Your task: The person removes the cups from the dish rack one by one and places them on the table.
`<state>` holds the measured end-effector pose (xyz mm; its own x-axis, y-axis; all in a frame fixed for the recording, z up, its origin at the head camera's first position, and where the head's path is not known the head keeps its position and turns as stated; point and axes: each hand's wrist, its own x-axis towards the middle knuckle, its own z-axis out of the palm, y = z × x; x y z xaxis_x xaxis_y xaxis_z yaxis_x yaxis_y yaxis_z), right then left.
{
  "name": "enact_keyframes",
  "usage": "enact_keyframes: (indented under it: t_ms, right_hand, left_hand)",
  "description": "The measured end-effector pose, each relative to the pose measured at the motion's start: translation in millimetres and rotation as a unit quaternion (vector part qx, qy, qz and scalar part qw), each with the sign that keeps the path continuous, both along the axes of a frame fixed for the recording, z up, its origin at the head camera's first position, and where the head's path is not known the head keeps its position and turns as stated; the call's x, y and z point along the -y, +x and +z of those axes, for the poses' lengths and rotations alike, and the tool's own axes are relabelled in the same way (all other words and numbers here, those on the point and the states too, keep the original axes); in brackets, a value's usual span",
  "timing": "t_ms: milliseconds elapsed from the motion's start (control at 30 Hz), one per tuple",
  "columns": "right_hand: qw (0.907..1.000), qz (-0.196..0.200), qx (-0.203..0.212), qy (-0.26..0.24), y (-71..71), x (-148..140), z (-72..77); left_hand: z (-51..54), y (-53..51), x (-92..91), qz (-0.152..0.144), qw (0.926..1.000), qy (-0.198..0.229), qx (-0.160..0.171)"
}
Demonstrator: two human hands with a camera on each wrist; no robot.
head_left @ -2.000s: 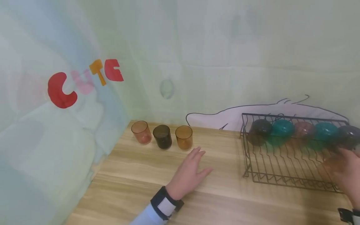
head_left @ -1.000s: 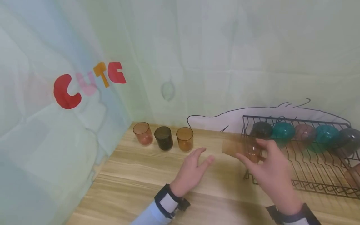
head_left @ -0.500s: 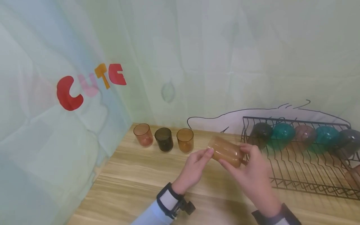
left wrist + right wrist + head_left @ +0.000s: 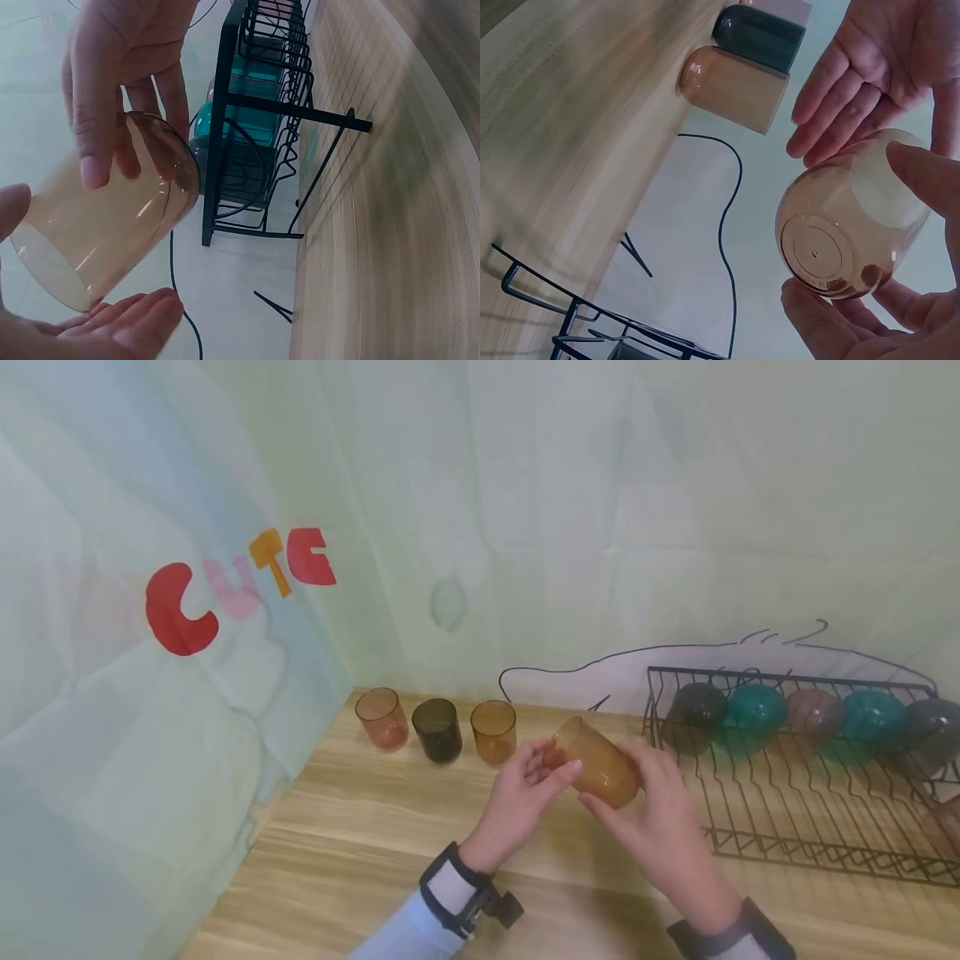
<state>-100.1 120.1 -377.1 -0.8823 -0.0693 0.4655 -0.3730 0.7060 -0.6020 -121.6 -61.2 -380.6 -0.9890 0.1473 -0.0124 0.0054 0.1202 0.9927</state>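
Observation:
An amber glass is held tilted above the table, its mouth toward the left and its base toward the right. My right hand grips it near the base, thumb on the near side and fingers on the far side. At the rim, my left hand has its thumb in front and its fingers behind, seen partly through the glass. The right wrist view shows the round base of the amber glass. Left of the hands, a pink glass, a dark grey glass and another amber glass stand upright in a row.
On the right stands a black wire rack. Several upside-down glasses line its back, including a teal glass and a dark glass. A printed cloth hangs behind the wooden table.
My right hand has brought the amber glass leftward from the rack to my left hand. The left thumb and fingers have come around its rim, and the glass has tilted more steeply.

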Motion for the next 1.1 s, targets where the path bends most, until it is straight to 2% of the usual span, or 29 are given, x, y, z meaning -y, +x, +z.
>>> enact_keyframes:
  t_ms: [67, 233, 300, 433, 700, 867, 1100]
  right_hand:
    - [1.0000, 0.003, 0.004, 0.002, -1.2, -1, -0.8]
    - [0.9994, 0.004, 0.028, 0.022, -1.9, -3, -2.5]
    - [0.9988, 0.006, 0.035, 0.035, -1.6, -3, -2.7]
    - [0.9975, 0.016, 0.045, 0.052, -2.1, -5, -3.6]
    - [0.9948, 0.019, 0.053, 0.084, -4.8, -15, -3.0]
    - [0.9926, 0.015, 0.071, 0.097, -3.3, -19, -0.9]
    - [0.9913, 0.018, 0.091, 0.093, -0.9, -21, -0.2]
  left_hand:
    - [3.3, -0.4, -0.6, -0.001, 1.0000, 0.004, -0.002]
    - [1.5, -1.2, -1.3, -0.001, 0.9998, 0.016, -0.006]
    - [-2.8, -2.4, -1.5, -0.001, 0.9997, 0.023, -0.010]
    - [-4.7, -4.8, -2.1, 0.004, 0.9995, 0.023, -0.022]
    - [-12.6, -25.8, -4.6, 0.028, 0.9983, 0.034, -0.038]
    - [-22.9, -36.6, -4.3, 0.055, 0.9971, 0.001, -0.052]
    - [-40.1, -49.3, -2.0, 0.090, 0.9918, -0.056, -0.072]
